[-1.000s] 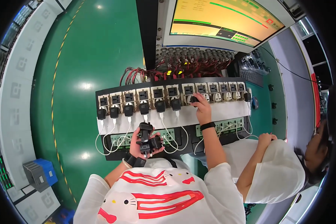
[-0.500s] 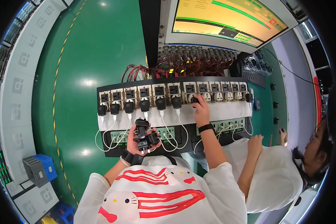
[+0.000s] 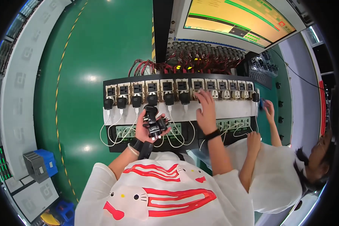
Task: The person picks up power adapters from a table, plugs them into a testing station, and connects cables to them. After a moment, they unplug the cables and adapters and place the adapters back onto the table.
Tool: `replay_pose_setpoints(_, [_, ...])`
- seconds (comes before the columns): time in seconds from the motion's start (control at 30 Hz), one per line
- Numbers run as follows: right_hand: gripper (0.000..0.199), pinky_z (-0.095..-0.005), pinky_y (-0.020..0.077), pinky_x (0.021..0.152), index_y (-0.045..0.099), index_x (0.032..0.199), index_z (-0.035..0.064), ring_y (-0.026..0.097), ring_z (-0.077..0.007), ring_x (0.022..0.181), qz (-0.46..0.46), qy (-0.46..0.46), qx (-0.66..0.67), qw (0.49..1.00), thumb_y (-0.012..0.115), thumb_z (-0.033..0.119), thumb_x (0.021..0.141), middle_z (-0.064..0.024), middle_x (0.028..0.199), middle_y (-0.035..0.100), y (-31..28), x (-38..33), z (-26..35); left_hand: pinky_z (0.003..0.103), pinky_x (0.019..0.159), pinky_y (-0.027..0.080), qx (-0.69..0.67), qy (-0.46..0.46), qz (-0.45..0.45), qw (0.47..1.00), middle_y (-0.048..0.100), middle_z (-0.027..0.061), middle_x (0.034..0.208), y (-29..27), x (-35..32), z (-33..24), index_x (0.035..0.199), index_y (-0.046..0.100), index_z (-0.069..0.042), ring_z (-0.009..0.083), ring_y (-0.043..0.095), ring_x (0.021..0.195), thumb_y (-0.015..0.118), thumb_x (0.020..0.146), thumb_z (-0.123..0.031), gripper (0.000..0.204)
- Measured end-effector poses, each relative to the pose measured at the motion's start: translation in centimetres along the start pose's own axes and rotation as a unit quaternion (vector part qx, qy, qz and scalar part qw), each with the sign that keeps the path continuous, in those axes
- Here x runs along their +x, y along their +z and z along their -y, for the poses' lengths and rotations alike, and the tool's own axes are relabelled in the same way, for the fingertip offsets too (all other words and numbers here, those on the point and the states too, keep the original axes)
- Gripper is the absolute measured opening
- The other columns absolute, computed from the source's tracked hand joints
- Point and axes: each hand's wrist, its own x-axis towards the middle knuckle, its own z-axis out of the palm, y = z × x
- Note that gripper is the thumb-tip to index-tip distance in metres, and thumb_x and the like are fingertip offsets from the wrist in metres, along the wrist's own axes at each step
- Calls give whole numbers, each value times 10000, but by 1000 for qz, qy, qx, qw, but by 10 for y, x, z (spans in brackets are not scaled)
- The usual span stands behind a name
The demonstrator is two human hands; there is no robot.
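Note:
My left hand (image 3: 142,130) is closed around several black plug-in chargers (image 3: 153,124) with metal prongs, held over the front of the socket rack. My right hand (image 3: 206,111) reaches to the seventh socket (image 3: 198,86) from the left, fingers stretched and apart. Its fingers hide the lower part of that socket, so I cannot tell whether a charger sits there. To the left, a row of black chargers (image 3: 168,98) is plugged into the sockets, with white cables (image 3: 136,112) hanging from them. Another black charger (image 3: 255,97) is in the last socket at the right.
White round-faced sockets (image 3: 224,94) continue to the right of my hand. Behind the rack are red wires (image 3: 148,66) and a lit monitor (image 3: 233,19). A co-worker (image 3: 267,169) sits close on my right, one hand (image 3: 268,110) beside the rack's end. A blue-grey bin (image 3: 39,165) stands at left.
My right hand's fingers have spread from around a black charger at the seventh socket. The co-worker's far hand has moved up toward the rack's right end. The whole view has shifted slightly.

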Motion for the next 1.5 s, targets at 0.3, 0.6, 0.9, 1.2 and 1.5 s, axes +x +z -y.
replay_pose_setpoints(0.3, [480, -356, 477, 718, 536, 1212, 91, 575, -300, 816, 96, 71, 171, 978, 677, 216, 770, -145, 944, 517, 13, -38, 116, 378, 777, 523, 96, 46, -38, 994, 635, 101, 931, 25, 9, 14, 1027, 582, -12, 240, 625, 847, 482, 878, -497, 518])
replay_pose_setpoints(0.6, [381, -236, 450, 737, 524, 1171, 7, 530, -87, 835, -78, 261, 420, 866, 647, 63, 814, -47, 963, 581, -21, -31, -1, 508, 879, 423, -1, -19, 52, 998, 595, 119, 1059, 4, 14, 4, 1039, 595, -134, 305, 542, 1016, 493, 871, -479, 397])
replay_pose_setpoints(0.9, [359, -263, 458, 758, 513, 1038, -44, 573, -153, 902, -187, 323, 134, 918, 709, 107, 777, -122, 993, 595, 18, -14, -115, 518, 833, 432, 12, -18, 33, 999, 580, 110, 1076, -9, 5, 4, 1073, 573, -119, 300, 532, 1003, 471, 876, -491, 434])
replay_pose_setpoints(1.2, [540, -427, 437, 821, 457, 1141, -39, 527, -392, 960, -117, 251, -102, 955, 731, 164, 723, -221, 1083, 522, 12, -9, -96, 619, 945, 353, 7, -12, 60, 998, 559, 134, 1156, -10, 3, 3, 1143, 555, -121, 334, 514, 1087, 457, 880, -515, 484])
replay_pose_setpoints(1.5, [512, -369, 451, 793, 547, 1158, 79, 528, -307, 909, 88, 37, 182, 979, 737, 151, 688, -139, 1011, 505, 13, -45, 100, 550, 964, 383, 17, 10, 29, 999, 545, 165, 1221, -2, -1, 6, 1143, 534, -76, 334, 525, 1101, 465, 882, -504, 507])
